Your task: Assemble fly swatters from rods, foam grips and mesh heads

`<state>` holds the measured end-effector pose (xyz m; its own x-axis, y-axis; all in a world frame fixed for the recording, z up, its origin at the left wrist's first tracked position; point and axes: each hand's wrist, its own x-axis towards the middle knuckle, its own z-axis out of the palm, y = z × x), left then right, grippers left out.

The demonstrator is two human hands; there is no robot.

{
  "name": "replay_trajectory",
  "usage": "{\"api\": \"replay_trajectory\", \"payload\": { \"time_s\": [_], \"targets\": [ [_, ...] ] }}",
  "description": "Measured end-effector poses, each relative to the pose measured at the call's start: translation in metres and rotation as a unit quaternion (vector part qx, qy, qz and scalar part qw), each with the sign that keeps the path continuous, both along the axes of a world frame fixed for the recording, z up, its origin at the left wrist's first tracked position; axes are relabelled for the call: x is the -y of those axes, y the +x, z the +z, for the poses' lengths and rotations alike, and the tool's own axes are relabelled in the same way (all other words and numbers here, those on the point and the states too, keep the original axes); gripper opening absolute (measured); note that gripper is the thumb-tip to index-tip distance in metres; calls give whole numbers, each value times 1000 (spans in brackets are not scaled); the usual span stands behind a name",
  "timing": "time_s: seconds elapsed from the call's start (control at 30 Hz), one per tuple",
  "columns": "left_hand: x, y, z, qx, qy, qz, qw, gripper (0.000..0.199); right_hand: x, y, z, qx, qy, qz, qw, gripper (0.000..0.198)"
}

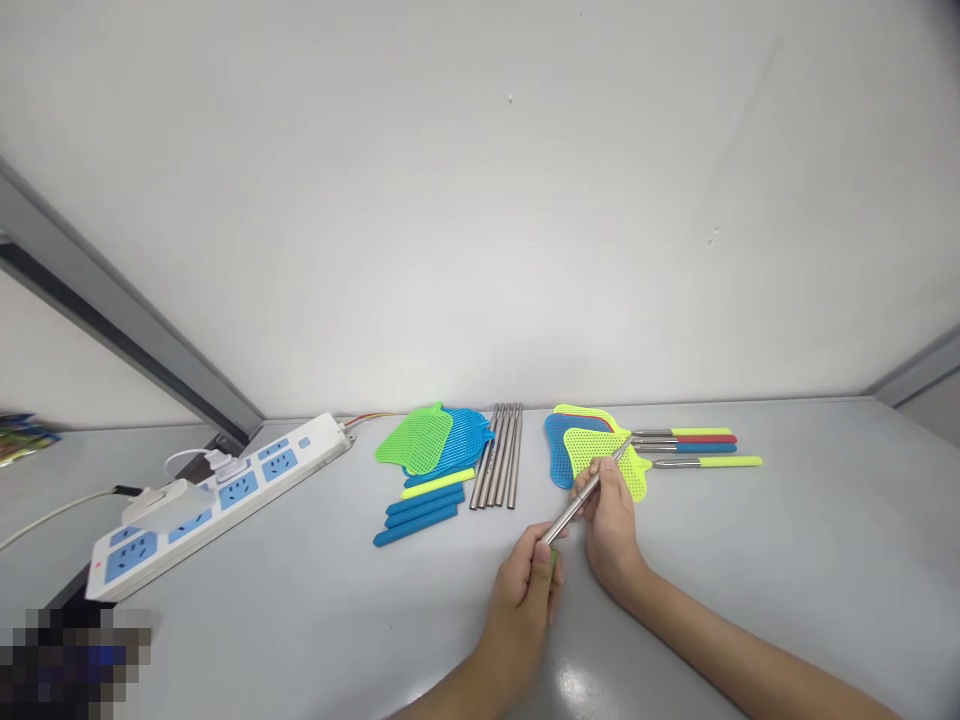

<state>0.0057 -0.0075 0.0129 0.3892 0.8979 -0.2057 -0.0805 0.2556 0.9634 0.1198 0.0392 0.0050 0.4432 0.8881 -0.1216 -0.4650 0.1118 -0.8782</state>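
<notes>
Diagonally, a rod (568,516) spans two grips over the table (300,620) — lower end clasped in the left hand (523,592), upper length pinched by the right hand (611,522), nearer the yellow swatter (591,448).

On the flat grey desk (300,640), a long white plastic power strip (247,487) is lying at far left, carrying a white block adapter (172,505). To its right, a green mesh flyswatter head (415,442) is overlapping blue mesh flyswatter heads (469,440). Before these, blue and yellow tubular grips (425,505) are lying stacked frontward. Slim silver metal rods (497,458) are lying side by side just right of the heads. Further right, yellow, blue and red assembled flyswatters (596,452) are lying, handles pointing right. Before them, a silver metal tube (574,508) is extending from left hand (525,590) to right hand (611,520). A white wall (480,200) is standing behind.
</notes>
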Motion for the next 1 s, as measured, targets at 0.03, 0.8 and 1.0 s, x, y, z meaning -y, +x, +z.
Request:
{"api": "replay_trajectory", "payload": {
  "time_s": [0.03,0.8,1.0],
  "targets": [
    [0,0,0,2,-2,5,1000,37,-1,0,-1,1,0,-2,1000,29],
    [2,-2,-6,-8,-1,-25,1000,47,1,3,-5,38,23,37,998,35],
    [4,-2,-4,-32,37,-57,997,41,6,-1,-4,101,5,80,992,39]
  ]
}}
